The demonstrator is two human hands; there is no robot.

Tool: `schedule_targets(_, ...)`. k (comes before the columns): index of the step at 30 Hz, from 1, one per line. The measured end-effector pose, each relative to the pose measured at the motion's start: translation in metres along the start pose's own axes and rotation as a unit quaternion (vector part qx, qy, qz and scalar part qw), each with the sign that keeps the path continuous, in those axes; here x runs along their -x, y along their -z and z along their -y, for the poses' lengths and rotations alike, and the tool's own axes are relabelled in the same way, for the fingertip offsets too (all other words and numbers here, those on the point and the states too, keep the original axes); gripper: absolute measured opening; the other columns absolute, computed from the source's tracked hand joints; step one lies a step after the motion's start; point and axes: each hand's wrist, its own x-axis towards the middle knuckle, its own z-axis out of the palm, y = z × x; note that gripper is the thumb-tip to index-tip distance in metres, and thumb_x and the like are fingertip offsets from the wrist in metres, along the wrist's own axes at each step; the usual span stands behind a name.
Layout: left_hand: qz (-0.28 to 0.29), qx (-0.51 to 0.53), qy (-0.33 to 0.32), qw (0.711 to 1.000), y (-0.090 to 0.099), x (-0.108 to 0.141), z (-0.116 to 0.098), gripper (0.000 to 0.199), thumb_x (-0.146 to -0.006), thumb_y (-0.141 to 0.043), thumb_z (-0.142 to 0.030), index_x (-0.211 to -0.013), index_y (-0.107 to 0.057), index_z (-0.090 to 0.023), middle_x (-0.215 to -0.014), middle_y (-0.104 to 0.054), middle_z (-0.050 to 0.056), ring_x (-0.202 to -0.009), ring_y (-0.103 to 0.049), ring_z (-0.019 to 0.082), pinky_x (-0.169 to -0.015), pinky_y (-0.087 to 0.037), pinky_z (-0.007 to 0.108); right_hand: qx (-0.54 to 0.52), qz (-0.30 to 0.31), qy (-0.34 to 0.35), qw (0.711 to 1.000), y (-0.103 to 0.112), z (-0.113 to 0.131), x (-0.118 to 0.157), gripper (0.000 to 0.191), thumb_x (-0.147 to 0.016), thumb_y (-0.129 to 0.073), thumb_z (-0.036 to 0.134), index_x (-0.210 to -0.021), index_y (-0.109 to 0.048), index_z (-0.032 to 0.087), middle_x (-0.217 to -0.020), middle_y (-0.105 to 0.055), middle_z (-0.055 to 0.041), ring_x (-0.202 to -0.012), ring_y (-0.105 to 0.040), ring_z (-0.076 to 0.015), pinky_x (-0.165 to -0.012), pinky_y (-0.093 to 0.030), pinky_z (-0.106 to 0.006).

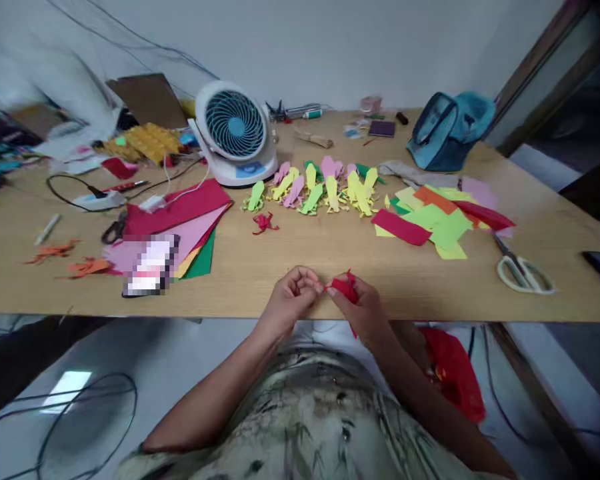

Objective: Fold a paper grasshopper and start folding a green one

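Near the table's front edge, my right hand (359,307) is closed on a small red paper piece (346,289) with thin pointed ends. The fingertips of my left hand (295,293) pinch a thin tip at the left side of this same piece. Farther back lies a finished-looking red paper figure (265,223) with thin legs. Behind it and to the right, several green, yellow and pink paper figures (313,198) lie in a cluster. Cut paper strips in green, yellow, orange and red (437,223) are piled to the right of them.
A white fan (235,130) stands at the back. Scissors (523,270) and a blue bag (447,130) are on the right. On the left are larger coloured sheets (190,217), a phone (153,265), a power strip (100,201) and orange paper figures (87,267).
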Motion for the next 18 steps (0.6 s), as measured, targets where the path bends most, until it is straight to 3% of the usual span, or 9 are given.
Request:
schedule_targets(3, 0.016, 0.025, 0.002, 1.0, 0.0, -0.002, -0.001, 0.034, -0.066, -0.082, -0.026, -0.09, -0.06, -0.016, -0.074, -0.06, -0.004, -0.062, -0.049, 0.006, -0.059, -0.034, 0.017, -0.018, 0.002, -0.025, 1.0, -0.004, -0.003, 0.002, 0.015, -0.084, -0.063, 0.034, -0.077, -0.062, 0.021, -0.071, -0.058, 0.0029, -0.068, -0.052, -0.0138, -0.066, -0.041, -0.026)
schedule_targets(7, 0.056, 0.006, 0.033, 0.998, 0.001, -0.002, -0.002, 0.035, -0.072, -0.079, -0.03, -0.098, -0.058, -0.016, -0.073, -0.056, -0.004, -0.059, -0.046, 0.006, -0.057, -0.032, 0.018, -0.006, -0.001, -0.03, 1.0, -0.005, -0.006, 0.004, 0.015, -0.082, -0.065, 0.034, -0.077, -0.061, 0.02, -0.07, -0.057, 0.0029, -0.066, -0.05, -0.0137, -0.064, -0.041, -0.026)
schedule_targets(10, 0.034, -0.14, -0.067, 0.987, 0.002, 0.003, 0.0, 0.025, -0.082, -0.069, -0.027, -0.102, -0.058, -0.018, -0.076, -0.056, -0.003, -0.062, -0.047, 0.009, -0.059, -0.034, 0.021, 0.013, -0.016, -0.018, 1.0, -0.005, -0.008, 0.005, 0.013, -0.082, -0.065, 0.032, -0.077, -0.06, 0.02, -0.072, -0.058, 0.0027, -0.068, -0.052, -0.0139, -0.066, -0.041, -0.026)
schedule_targets(13, 0.013, -0.266, -0.173, 0.948, 0.001, 0.007, 0.004, 0.02, -0.09, -0.06, -0.022, -0.109, -0.059, -0.019, -0.084, -0.058, 0.0, -0.068, -0.05, 0.011, -0.063, -0.037, 0.022, 0.009, -0.027, -0.007, 1.0, -0.005, -0.009, 0.005, 0.013, -0.083, -0.063, 0.031, -0.076, -0.06, 0.021, -0.072, -0.058, 0.0025, -0.069, -0.053, -0.0141, -0.067, -0.042, -0.027)
schedule_targets(18, 0.021, -0.231, -0.177, 0.957, 0.002, 0.006, 0.007, 0.014, -0.094, -0.057, -0.025, -0.106, -0.06, -0.018, -0.08, -0.056, -0.001, -0.07, -0.05, 0.012, -0.065, -0.038, 0.023, -0.001, -0.029, 0.009, 1.0, -0.008, -0.008, 0.006, 0.011, -0.083, -0.063, 0.03, -0.076, -0.061, 0.021, -0.073, -0.059, 0.0025, -0.07, -0.054, -0.014, -0.07, -0.043, -0.027)
